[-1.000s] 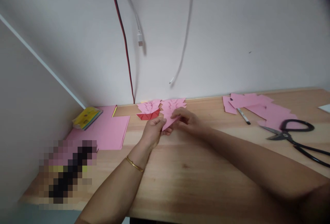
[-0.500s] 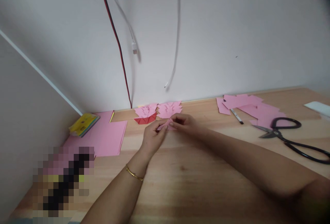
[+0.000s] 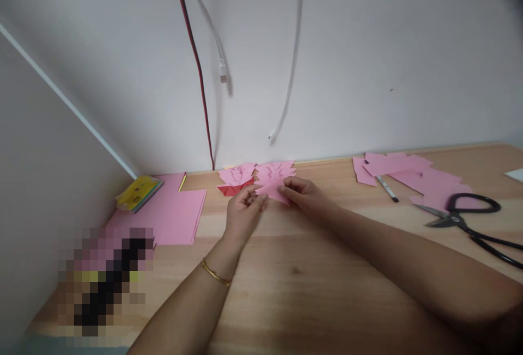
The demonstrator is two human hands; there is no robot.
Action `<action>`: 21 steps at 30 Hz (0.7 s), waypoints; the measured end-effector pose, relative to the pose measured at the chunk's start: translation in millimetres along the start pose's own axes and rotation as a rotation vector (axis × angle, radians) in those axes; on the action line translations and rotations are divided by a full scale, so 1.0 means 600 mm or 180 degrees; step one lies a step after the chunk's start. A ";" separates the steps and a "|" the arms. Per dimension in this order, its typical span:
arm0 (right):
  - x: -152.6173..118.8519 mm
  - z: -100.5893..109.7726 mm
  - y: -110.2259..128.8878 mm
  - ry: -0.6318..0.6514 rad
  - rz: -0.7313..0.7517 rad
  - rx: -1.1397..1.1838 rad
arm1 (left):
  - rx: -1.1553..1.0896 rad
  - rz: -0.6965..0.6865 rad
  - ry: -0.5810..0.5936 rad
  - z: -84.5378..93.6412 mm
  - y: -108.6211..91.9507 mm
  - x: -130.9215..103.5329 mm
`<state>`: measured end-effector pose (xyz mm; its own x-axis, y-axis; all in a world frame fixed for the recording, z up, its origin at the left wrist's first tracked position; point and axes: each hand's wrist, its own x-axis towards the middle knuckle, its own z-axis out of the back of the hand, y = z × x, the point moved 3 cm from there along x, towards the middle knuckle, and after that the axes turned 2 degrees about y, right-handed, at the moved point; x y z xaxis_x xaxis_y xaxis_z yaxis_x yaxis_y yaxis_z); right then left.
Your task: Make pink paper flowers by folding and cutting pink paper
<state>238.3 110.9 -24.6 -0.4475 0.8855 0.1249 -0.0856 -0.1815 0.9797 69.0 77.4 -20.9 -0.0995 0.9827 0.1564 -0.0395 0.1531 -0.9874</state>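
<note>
Between my two hands is a pink paper piece (image 3: 274, 191) with pointed corners, spread out above the wooden table. My left hand (image 3: 244, 208) is closed on its left edge, thumb on the near side. My right hand (image 3: 301, 193) pinches the right side between thumb and fingers. Just beyond lie pink zigzag-edged paper cutouts (image 3: 275, 170) with cut slits, near the wall. Another such cutout (image 3: 237, 173) lies to their left, and a red folded paper piece (image 3: 232, 189) is in front of it, partly behind my left fingers.
Pink paper sheets (image 3: 183, 216) lie at left with a yellow packet (image 3: 139, 193) on them. Pink offcuts (image 3: 433, 175), a marker (image 3: 387, 189) and black-handled scissors (image 3: 455, 219) are at right. Cables (image 3: 200, 72) hang along the wall. A pixelated patch covers the lower left.
The pink paper, mostly hidden and folded between my fingers before, now lies opened out flat between my hands. My hands have moved slightly apart. The view has shifted a little.
</note>
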 end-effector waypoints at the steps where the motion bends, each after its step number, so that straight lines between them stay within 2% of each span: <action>1: 0.000 0.000 0.000 0.0011 0.0011 0.0005 | 0.0018 -0.0001 -0.0013 0.000 -0.002 -0.001; 13: 0.000 -0.002 0.000 0.0011 -0.0014 0.0107 | -0.0178 0.0059 0.0043 -0.003 0.003 0.000; 21: -0.001 -0.002 -0.003 -0.0002 -0.0007 0.0179 | -0.0016 -0.0025 0.0058 -0.001 0.002 0.000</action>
<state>237.5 110.3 -26.4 -0.4469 0.8861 0.1229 -0.0363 -0.1552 0.9872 69.7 77.9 -22.3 -0.0810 0.9832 0.1637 -0.0352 0.1613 -0.9863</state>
